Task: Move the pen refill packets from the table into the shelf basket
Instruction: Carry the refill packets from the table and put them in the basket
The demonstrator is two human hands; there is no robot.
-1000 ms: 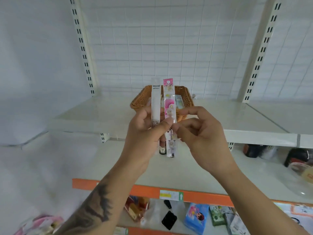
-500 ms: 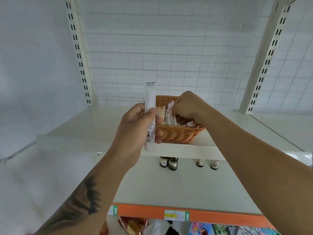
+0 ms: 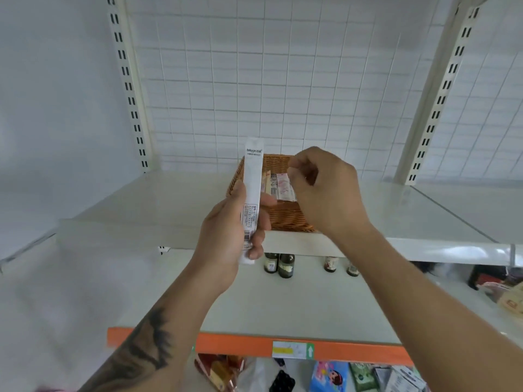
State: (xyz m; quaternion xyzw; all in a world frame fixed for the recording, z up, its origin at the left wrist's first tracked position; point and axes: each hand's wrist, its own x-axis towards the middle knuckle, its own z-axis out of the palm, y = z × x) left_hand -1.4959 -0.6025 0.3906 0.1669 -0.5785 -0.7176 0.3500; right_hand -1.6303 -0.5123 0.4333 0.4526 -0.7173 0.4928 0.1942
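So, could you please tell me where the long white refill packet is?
The long white refill packet stands upright in the left hand, just front-left of the wicker basket.

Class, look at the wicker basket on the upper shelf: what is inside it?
The wicker basket holds several packets standing on end, one of them pink. The right hand and the white packet held by the left hand cover the rest, so the count is unclear.

White refill pkt (image 3: 252,193) upright in left hand (image 3: 226,236); pink pkts (image 3: 284,186) lie inside wicker basket (image 3: 285,219) on shelf.
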